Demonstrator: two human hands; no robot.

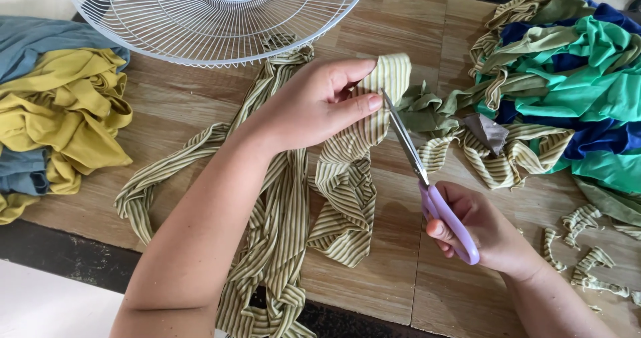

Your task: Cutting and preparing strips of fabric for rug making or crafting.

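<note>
Your wooden table [400, 264] spreads under everything, its planks pale brown with a dark edge toward you. At its far side lies a white wire fan guard [220, 18], round and flat. To your right a heap of green, blue and striped fabric [574, 91] is piled high, and to your left sits a smaller pile of mustard and grey-blue cloth [60, 118]. Down the middle runs the striped strip [280, 231], a long band of thin olive-and-cream stripes, soft and rumpled, looping from the left part of the table, trailing over the near edge, and rising to its upper end near the centre. Your left hand [314, 104] pinches that upper end, thumb and fingers clenched on the fabric so it stands up in a fold. Your right hand [484, 228] grips the scissors [427, 178], fingers through the lilac handles, the metal blades close together with the tip touching the strip's edge just beside your left thumb. Smallest of all, curled striped offcuts [587, 251] lie scattered on the table near your right wrist.
</note>
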